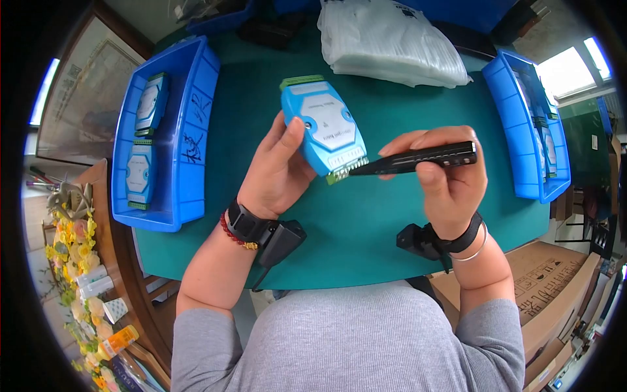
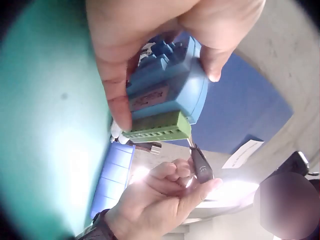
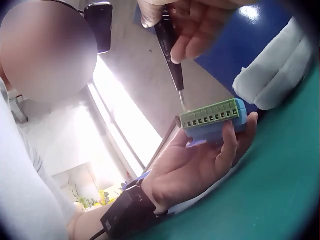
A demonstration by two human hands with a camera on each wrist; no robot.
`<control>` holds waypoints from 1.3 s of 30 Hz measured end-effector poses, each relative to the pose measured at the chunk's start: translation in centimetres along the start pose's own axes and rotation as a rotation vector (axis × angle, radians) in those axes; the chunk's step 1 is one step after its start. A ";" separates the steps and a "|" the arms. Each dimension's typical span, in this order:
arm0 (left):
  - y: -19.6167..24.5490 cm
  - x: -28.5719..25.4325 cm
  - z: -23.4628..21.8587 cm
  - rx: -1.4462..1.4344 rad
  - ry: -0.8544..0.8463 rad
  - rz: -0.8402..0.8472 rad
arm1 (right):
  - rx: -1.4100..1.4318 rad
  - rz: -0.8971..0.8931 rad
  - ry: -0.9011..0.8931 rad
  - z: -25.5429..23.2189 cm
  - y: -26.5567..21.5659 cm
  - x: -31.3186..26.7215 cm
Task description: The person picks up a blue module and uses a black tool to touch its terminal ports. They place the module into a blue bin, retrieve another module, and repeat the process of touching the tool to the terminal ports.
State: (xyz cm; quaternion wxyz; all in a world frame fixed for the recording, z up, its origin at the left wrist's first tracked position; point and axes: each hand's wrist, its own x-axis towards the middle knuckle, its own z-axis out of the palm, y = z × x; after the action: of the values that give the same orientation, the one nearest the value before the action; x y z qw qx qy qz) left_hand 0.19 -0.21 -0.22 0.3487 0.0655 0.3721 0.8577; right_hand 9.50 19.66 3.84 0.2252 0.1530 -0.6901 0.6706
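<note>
A green table spans the work area, with a blue left bin at the left side, a blue right bin at the right side, and white bags at the far side between them. The left hand and right hand are raised above the table, each in a narrow grip: the left holds the blue module between thumb and fingers, and the right holds the black screwdriver, its tip at the green terminal block on the module's near end.
</note>
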 end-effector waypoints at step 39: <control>0.8 0.8 -0.9 -0.441 -0.020 0.027 | -0.171 -0.192 0.030 -1.3 1.1 0.3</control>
State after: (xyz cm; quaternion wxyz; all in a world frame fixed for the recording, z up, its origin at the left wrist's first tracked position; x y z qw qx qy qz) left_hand -1.21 -0.59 -0.40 0.3467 0.0011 0.1712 0.9222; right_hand 8.83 21.04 3.06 0.3111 0.1886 -0.7235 0.5866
